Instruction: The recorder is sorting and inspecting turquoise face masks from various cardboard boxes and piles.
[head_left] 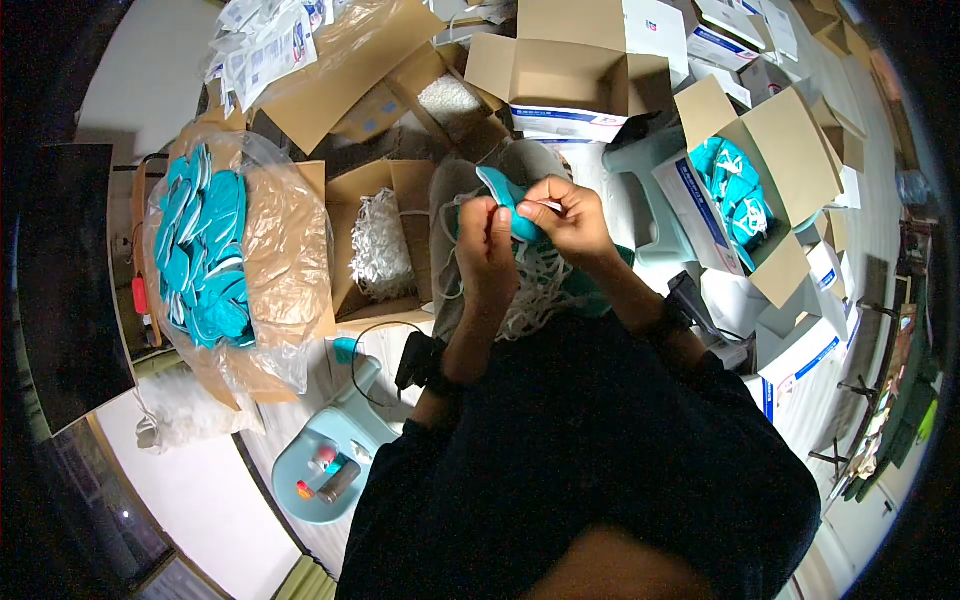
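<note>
Both my hands are raised over my lap, closed on one teal mask with a white inner edge. My left hand pinches its left side. Close beside it, my right hand grips the other side with thumb and forefinger, and a small white bit shows at its fingertips. Beneath the hands, a tangle of white straps lies on my lap, with more teal fabric partly hidden behind my right forearm.
Left, a plastic-lined box holds many teal mask pieces. Nearer, white straps fill a carton. On the right, another carton holds teal masks with straps. An open carton stands ahead; a blue stool carries small items.
</note>
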